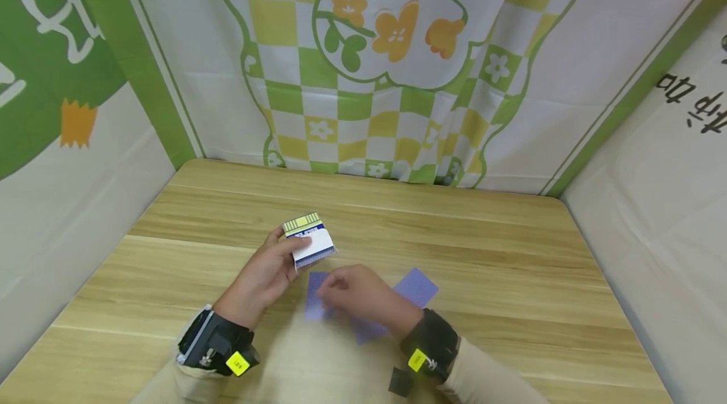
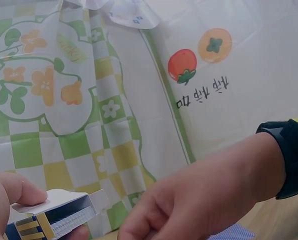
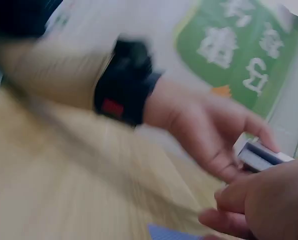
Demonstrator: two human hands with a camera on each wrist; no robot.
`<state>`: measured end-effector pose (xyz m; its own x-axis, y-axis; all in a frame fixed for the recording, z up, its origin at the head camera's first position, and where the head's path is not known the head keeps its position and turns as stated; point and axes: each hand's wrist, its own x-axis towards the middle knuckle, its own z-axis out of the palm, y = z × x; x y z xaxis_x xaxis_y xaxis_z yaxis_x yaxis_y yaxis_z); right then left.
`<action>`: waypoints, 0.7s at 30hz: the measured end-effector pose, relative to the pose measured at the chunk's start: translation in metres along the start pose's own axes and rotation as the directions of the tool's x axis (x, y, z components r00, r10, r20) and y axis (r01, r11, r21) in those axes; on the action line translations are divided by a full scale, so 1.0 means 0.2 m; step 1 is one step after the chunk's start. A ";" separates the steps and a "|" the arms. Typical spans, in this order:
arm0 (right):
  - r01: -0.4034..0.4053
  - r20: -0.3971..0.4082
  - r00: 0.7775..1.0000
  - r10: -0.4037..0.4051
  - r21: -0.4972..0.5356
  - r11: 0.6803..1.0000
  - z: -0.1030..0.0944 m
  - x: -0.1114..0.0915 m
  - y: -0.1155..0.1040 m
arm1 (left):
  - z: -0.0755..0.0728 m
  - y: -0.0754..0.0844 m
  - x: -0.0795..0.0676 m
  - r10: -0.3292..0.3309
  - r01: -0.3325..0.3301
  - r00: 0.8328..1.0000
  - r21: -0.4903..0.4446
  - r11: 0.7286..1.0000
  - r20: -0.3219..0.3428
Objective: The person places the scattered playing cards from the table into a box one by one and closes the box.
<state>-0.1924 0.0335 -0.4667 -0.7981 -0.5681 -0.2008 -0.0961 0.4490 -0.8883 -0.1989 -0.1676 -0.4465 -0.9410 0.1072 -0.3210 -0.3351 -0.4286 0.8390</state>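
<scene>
My left hand holds a small white, blue and yellow card box, its thumb lying across the face. In the left wrist view the card box has its end flap open, and a stack of card edges shows inside. My right hand is just right of the box, low over the table, fingers curled and thumb near the index finger; no card shows between them. Beneath it lie blue-patterned playing cards: one at the left, one in front, one at the right, partly covered by the hand and wrist.
The wood-grain table reaches back to a printed green, white and yellow curtain. White cloth walls with green edging stand on both sides. Each wrist wears a black strap with a camera.
</scene>
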 end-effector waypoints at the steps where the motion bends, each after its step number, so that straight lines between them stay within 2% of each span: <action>1: 0.020 -0.020 1.000 -0.022 -0.082 0.996 0.00 0.01 0.01 | 0.00 0.00 0.00 0.000 0.000 1.000 -0.004 1.000 0.000; 3: 0.061 -0.047 0.996 -0.072 -0.220 0.974 0.00 0.02 0.02 | 0.00 0.01 0.00 -0.001 0.001 1.000 -0.004 1.000 0.001; 5: 0.103 -0.052 0.990 -0.129 -0.349 0.931 0.00 0.03 0.04 | 0.00 0.01 0.00 -0.004 0.004 1.000 -0.005 1.000 0.002; 7: 0.147 -0.036 0.981 -0.188 -0.489 0.860 -0.01 0.04 0.04 | -0.01 0.01 -0.01 -0.004 0.004 1.000 -0.010 1.000 0.001; 10: 0.213 0.041 0.968 -0.246 -0.652 0.728 -0.02 0.06 0.05 | -0.01 0.00 -0.01 -0.005 0.005 1.000 -0.019 1.000 -0.001; 12: 0.253 0.106 0.961 -0.256 -0.717 0.650 -0.03 0.06 0.05 | -0.01 0.00 -0.01 -0.004 0.004 1.000 -0.022 1.000 -0.003; 14: 0.254 0.137 0.962 -0.235 -0.762 0.595 -0.04 0.06 0.06 | -0.01 0.00 -0.01 -0.005 0.005 1.000 -0.023 1.000 -0.005; 16: 0.179 0.094 0.981 -0.172 -0.791 0.585 -0.06 0.05 0.05 | -0.01 0.01 -0.01 -0.004 0.004 1.000 -0.023 1.000 -0.005; 18: 0.044 -0.002 0.997 -0.076 -0.799 0.600 -0.08 0.02 0.03 | -0.01 0.01 -0.01 0.000 0.000 1.000 -0.023 1.000 0.001; 21: -0.146 -0.147 0.988 0.053 -0.760 0.633 -0.16 -0.04 0.00 | -0.01 0.02 0.00 0.005 -0.005 1.000 -0.032 0.999 0.004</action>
<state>-0.2050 0.0599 -0.4519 -0.8806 -0.4365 -0.1845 -0.3959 0.8916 -0.2196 -0.1998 -0.1705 -0.4431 -0.9429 0.1087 -0.3149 -0.3287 -0.4579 0.8260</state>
